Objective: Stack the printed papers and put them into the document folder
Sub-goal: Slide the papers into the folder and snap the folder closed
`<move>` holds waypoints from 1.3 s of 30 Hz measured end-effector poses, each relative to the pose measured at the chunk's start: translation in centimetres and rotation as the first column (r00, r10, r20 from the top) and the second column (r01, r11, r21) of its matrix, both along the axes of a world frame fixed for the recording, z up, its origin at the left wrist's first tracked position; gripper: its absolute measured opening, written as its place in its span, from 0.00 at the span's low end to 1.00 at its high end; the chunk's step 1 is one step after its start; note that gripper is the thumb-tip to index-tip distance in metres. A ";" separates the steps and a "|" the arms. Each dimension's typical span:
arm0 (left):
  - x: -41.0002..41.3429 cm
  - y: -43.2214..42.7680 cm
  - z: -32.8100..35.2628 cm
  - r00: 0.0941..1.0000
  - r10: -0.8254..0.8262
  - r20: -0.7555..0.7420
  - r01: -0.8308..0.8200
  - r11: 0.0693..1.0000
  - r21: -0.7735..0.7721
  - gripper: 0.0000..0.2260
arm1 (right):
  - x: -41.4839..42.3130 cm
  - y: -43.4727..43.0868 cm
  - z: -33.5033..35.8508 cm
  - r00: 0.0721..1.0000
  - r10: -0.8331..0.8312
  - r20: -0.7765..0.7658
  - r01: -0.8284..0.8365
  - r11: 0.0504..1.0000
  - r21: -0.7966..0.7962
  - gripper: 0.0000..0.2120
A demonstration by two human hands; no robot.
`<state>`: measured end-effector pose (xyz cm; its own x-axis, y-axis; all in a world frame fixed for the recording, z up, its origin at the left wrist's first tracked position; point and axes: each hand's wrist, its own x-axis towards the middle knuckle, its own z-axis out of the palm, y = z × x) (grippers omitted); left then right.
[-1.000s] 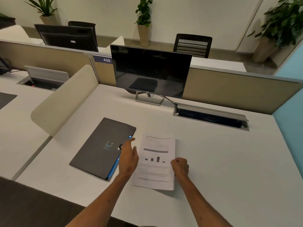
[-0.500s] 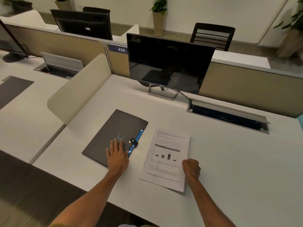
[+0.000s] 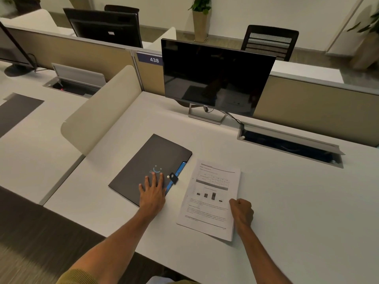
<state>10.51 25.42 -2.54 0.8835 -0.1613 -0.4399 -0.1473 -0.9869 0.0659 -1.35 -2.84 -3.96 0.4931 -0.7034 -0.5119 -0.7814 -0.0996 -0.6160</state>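
A dark grey document folder (image 3: 141,165) with a blue edge and a snap strap lies shut on the white desk (image 3: 297,201). My left hand (image 3: 152,191) rests flat on its near right corner, fingers spread. To its right lies a stack of printed papers (image 3: 213,193), a table and bar chart on the top sheet. My right hand (image 3: 242,212) is a closed fist at the stack's right edge, near the bottom; whether it pinches the sheets I cannot tell.
A black monitor (image 3: 215,76) stands at the back of the desk, with an open cable tray (image 3: 289,144) to its right. A curved cream divider (image 3: 102,111) borders the desk on the left. The desk's front edge runs just below the papers.
My left hand has moved from the gap beside the papers onto the folder and now lies flat on it. The camera view has shifted left. The right fist stays at the papers' edge.
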 end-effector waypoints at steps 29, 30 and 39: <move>5.2 4.0 6.6 0.903 0.059 0.425 -0.012 0.993 -0.113 0.13 | 0.8 0.6 -0.3 0.995 -0.029 0.100 0.001 0.962 0.273 0.12; 5.9 4.1 7.3 0.886 0.076 0.458 -0.017 0.991 -0.131 0.10 | 0.8 0.7 -0.4 0.995 -0.016 0.103 -0.012 0.965 0.261 0.12; 10.0 3.5 12.8 0.849 0.268 0.454 -0.098 0.926 -0.364 0.14 | 1.0 0.4 -0.4 0.988 0.035 0.154 -0.074 0.962 0.262 0.07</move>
